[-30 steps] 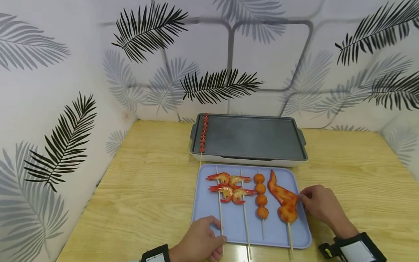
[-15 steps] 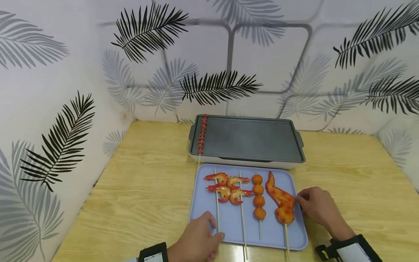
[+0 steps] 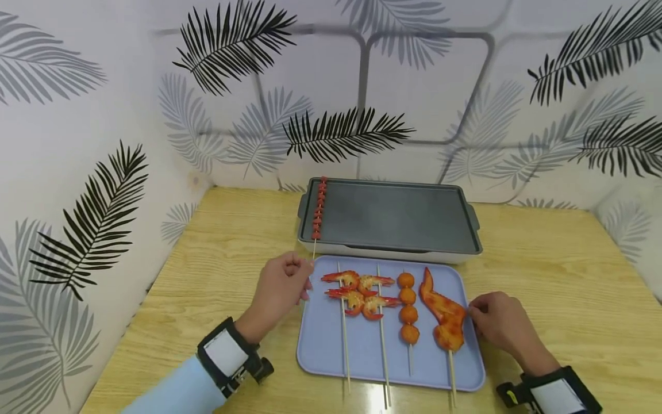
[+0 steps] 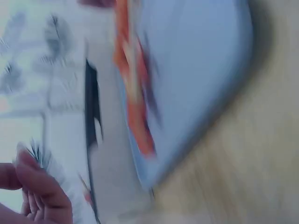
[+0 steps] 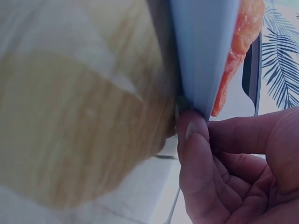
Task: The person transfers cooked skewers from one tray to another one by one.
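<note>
My left hand (image 3: 281,283) is at the tray's far left corner, fingers loosely curled beside the bare stick of a skewer of small red pieces (image 3: 319,207). In the blurred left wrist view the fingers (image 4: 44,189) appear apart from that stick. The red pieces lie on the left side of a grey griddle (image 3: 393,215). With thumb and forefinger my right hand (image 3: 504,322) pinches the right rim of a light blue tray (image 3: 362,356); the right wrist view shows the rim between those fingers. On the tray lie shrimp skewers (image 3: 357,293), a ball skewer (image 3: 408,305) and a chicken wing skewer (image 3: 446,313).
The griddle stands just behind the tray, with a side handle (image 3: 474,217) at its right. Several sticks overhang the tray's near edge. A leaf-patterned wall covering (image 3: 331,86) rises behind the wood-grain table (image 3: 233,230).
My left hand has left the tray's near left corner and moved up and left, to the red skewer's stick. My right hand stays at the tray's right rim.
</note>
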A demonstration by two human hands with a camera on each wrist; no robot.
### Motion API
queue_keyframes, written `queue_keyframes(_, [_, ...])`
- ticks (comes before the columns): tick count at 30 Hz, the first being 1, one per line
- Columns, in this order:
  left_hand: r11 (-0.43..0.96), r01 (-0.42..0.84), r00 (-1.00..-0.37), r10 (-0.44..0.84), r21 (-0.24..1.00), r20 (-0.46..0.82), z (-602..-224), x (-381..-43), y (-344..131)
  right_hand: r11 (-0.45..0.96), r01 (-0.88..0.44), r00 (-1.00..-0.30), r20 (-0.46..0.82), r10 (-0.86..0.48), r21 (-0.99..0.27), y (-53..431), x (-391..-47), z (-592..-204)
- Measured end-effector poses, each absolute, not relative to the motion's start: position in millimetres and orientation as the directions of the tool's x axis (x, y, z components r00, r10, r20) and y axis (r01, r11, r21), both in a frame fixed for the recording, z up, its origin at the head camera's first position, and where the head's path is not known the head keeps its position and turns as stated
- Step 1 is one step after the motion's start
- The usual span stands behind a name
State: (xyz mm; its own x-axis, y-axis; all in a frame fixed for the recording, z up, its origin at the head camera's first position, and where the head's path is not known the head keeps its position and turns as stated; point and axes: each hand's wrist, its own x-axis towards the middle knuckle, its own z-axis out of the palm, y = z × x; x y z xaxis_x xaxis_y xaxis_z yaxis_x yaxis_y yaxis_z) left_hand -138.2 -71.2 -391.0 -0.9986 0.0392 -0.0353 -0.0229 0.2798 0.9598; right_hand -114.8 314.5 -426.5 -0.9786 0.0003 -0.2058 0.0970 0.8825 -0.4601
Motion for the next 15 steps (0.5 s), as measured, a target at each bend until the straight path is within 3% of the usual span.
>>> queue_keyframes(2, [0.299,-0.015,-1.0,-0.025,0.954,-0.008,-396.3,-154.2,-79.2,0.88,0.102,-0.978,-0.207,0.004,-0.463,314.6,-114.7,-426.7])
queue_keyframes(5, [0.323,-0.082,-0.996,-0.05,0.943,-0.07,-405.4,-171.0,-87.7,0.878,0.107,-0.978,-0.211,0.007,-0.467,314.5,-113.8,-427.2])
queue_keyframes(9, [0.262,-0.224,-0.973,-0.003,0.939,-0.232,-412.1,-183.3,-90.3,0.882,0.103,-0.978,-0.211,0.004,-0.461,315.2,-113.5,-427.7])
queue_keyframes(15, [0.169,-0.276,-0.954,0.068,0.946,-0.291,-409.0,-193.3,-86.9,0.884,0.056,-0.984,-0.177,-0.031,-0.464,316.5,-115.2,-425.6])
